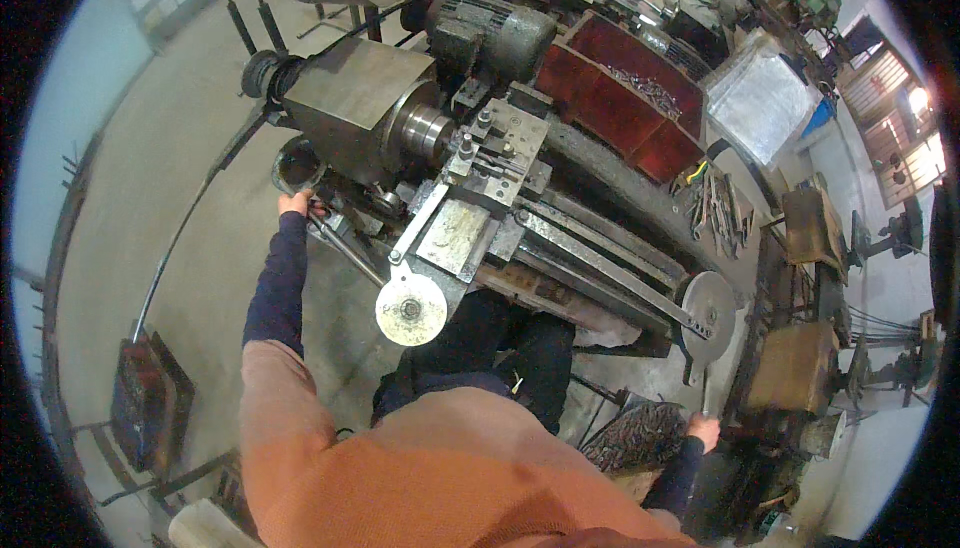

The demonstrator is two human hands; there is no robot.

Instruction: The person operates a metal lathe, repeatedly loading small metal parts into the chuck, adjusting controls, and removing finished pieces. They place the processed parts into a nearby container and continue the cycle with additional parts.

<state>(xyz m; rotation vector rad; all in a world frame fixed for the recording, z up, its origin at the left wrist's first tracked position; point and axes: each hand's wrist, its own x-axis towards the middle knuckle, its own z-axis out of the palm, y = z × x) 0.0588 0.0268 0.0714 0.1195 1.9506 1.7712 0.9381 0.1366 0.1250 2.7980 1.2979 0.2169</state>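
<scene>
A small metal lathe stands in front of me, its spindle chuck (427, 134) facing the tool post (500, 153). My left hand (297, 203) is at the left, closed at the lower rim of a dark round container (296, 164) below the headstock (362, 83). Its fingers are partly hidden. A metal rod (345, 250) slants down beside that hand to a pale round disc (411, 310). Far to the right, my right hand (703, 432) is wrapped around a handle (708, 388) that hangs below a grey disc (708, 316) at the end of the lathe bed.
Behind the bed sits a red tray (620, 93) with small metal parts inside. Several wrenches (718, 210) and yellow-handled pliers (690, 176) lie to its right. A heap of metal pieces (635, 436) is near my right forearm. An electric motor (490, 36) is behind the headstock.
</scene>
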